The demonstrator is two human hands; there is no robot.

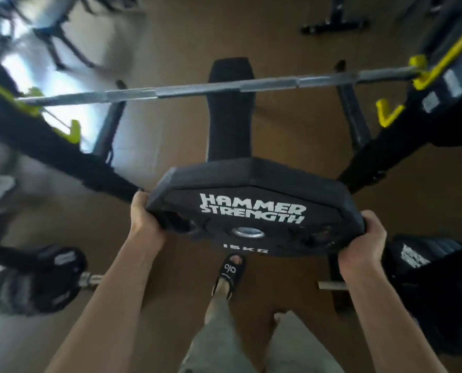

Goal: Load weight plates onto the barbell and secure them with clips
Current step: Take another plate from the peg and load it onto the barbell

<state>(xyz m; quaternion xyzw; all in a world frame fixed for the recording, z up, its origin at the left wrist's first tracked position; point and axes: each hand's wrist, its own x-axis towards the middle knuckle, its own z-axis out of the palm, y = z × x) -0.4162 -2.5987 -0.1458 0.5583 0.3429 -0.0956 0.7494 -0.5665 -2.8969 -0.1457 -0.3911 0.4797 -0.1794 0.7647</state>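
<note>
Left hand (146, 220) and right hand (363, 242) each have a curled grip clamped on opposite edges of the black 15 kg weight plate (254, 208), held flat in mid-air, near side of the bench (231, 109). The bare barbell (224, 87) rests across yellow rack hooks (423, 74) beyond, open brown floor (291, 125) between plate and bar. Both bar ends run out of view; stored plates (54, 275) at left are blurred, fingertips hidden under the plate.
</note>
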